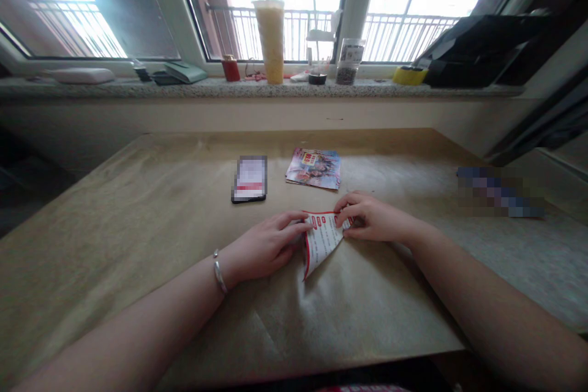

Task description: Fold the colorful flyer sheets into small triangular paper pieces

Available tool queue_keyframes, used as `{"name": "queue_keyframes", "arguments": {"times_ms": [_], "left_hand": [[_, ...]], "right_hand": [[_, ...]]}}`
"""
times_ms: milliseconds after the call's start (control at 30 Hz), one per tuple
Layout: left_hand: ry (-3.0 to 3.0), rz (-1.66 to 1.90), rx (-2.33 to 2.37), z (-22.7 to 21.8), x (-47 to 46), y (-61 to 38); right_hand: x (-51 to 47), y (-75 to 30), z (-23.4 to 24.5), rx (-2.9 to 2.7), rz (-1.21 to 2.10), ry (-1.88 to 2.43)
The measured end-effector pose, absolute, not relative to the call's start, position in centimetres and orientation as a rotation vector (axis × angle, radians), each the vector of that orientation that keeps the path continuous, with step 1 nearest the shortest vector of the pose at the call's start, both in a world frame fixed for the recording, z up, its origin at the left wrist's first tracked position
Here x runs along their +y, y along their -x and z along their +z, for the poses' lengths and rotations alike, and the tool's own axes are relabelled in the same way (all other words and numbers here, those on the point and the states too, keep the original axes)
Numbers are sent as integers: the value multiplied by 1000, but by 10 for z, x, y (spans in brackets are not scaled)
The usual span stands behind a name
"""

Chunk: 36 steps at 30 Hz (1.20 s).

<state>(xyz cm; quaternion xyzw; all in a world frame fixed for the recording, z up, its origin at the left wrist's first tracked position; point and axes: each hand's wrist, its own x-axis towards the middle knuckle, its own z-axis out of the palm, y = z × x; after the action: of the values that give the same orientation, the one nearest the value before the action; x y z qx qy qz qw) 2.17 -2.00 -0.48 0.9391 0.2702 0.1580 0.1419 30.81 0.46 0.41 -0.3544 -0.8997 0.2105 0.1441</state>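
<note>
A printed leaflet (324,242), white with red labels and a red border, is folded into a roughly triangular shape in front of me. My left hand (269,244), a silver bangle at its wrist, holds the leaflet's left edge, with its fingertips on the printed face. At the upper right corner, my right hand (367,215) has its fingers closed round the paper. Just beyond the hands lies a small stack of colourful printed leaflets (315,169). A phone (250,179), its screen blurred out, rests to the left of that stack.
Brown paper-like covering (138,226) spreads over the table. A blurred flat item (498,192) lies at the right. Along the windowsill (184,90) stand a tall yellow drink cup (270,43), a red container (230,68), small jars, yellow tape (408,75) and a black bag (478,52).
</note>
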Motion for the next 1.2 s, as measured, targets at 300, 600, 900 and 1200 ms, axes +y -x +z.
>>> {"name": "queue_keyframes", "arguments": {"times_ms": [300,600,900,1200], "left_hand": [[-2627,782,974,-2,-12,-15],[-3033,513,853,-5,-15,-21],[-3072,487,824,-7,-12,-23],[-3030,361,824,-8,-11,-25]], "right_hand": [[-2,-289,-3,-2526,298,1295],[-10,-280,2,-2593,134,1285],[-9,-272,-8,-2602,115,1045],[-5,-273,-13,-2637,105,923]]}}
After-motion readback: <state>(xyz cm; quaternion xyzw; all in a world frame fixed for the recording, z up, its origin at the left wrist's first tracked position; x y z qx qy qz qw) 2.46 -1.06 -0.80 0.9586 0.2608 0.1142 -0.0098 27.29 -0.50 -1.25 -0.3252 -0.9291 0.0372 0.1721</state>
